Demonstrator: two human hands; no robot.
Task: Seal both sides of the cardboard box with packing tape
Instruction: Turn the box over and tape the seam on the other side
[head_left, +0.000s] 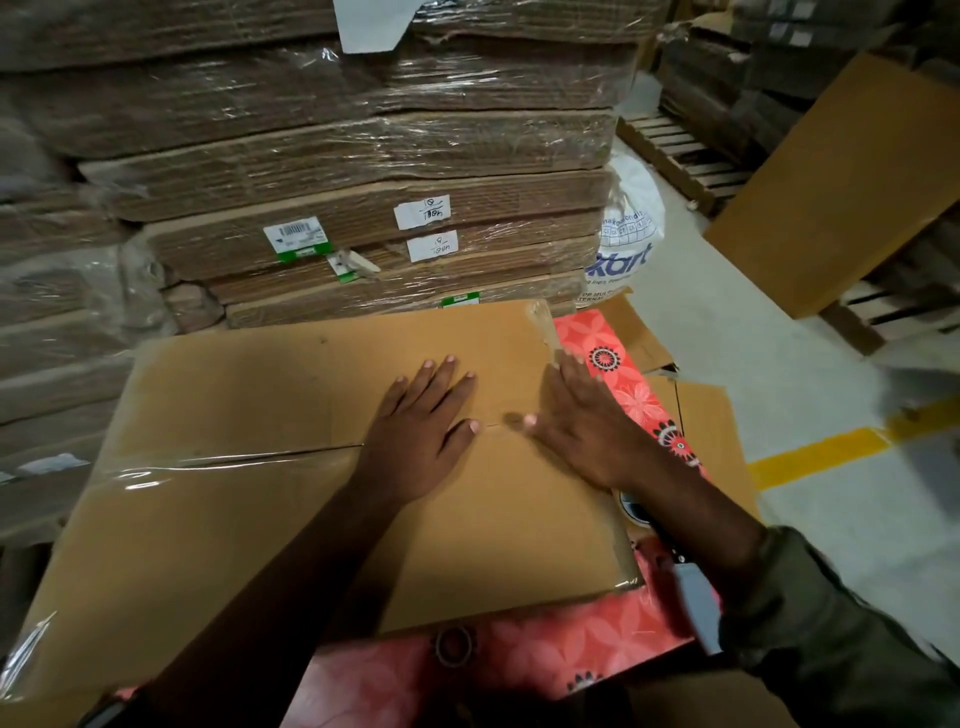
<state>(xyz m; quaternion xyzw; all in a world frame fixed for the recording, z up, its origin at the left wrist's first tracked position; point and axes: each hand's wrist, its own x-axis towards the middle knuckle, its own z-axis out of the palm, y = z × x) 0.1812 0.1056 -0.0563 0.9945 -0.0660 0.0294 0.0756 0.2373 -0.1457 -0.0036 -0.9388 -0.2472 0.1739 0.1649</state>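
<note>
Cardboard box (260, 519): flat on red floral cloth (571, 639), seam under clear tape (156, 470). Left hand (421, 431), right hand (582, 421): grip slack, palms pressing. Likely light, stiff; lift by edges.

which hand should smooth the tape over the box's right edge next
Right, probably. The right hand lies flat with its fingertips already at the right edge of the box, where the tape wraps over. The left hand presses mid-seam, farther off.
</note>
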